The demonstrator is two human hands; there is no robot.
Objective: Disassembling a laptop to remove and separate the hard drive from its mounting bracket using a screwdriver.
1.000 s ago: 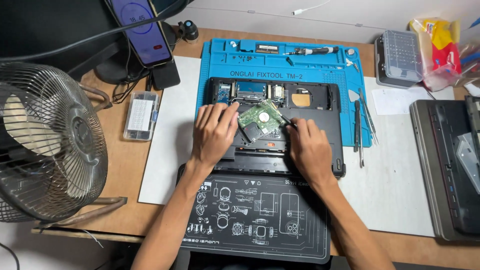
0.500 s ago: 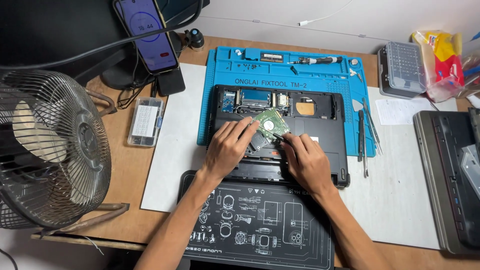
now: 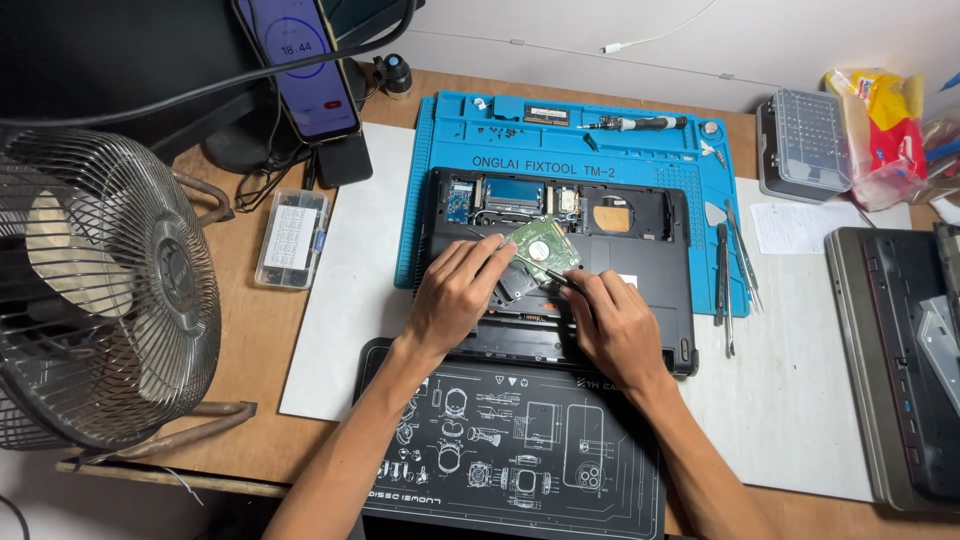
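Hard drive (image 3: 542,246), green board up, sits tilted over the middle of the opened black laptop base (image 3: 650,262), one end lifted off its bay. Sweeping from the left edge: a wire-caged desk fan (image 3: 95,290) fills that side, and just beyond it a small clear parts box (image 3: 291,238) lies on the wooden desk (image 3: 240,340). Above that, a phone (image 3: 300,62) stands propped with its screen lit. Now to the action: the left hand (image 3: 455,295) lies flat on the laptop base, fingers stretched forward, fingertips touching the near-left edge of the drive — pressing, not wrapped around it. Just beside it, the right hand (image 3: 615,325) is curled shut around a thin dark tool (image 3: 560,280), its tip in under the drive's lower edge. All of this sits on a blue repair mat (image 3: 720,180), with a screwdriver (image 3: 640,123) lying along its top tray. Nearer the person, a black printed mat (image 3: 500,450). Further right, tweezers and pry tools (image 3: 728,260) line the mat's edge, then a clear bit case (image 3: 805,145), and a grey laptop lid (image 3: 880,350) at the far right.
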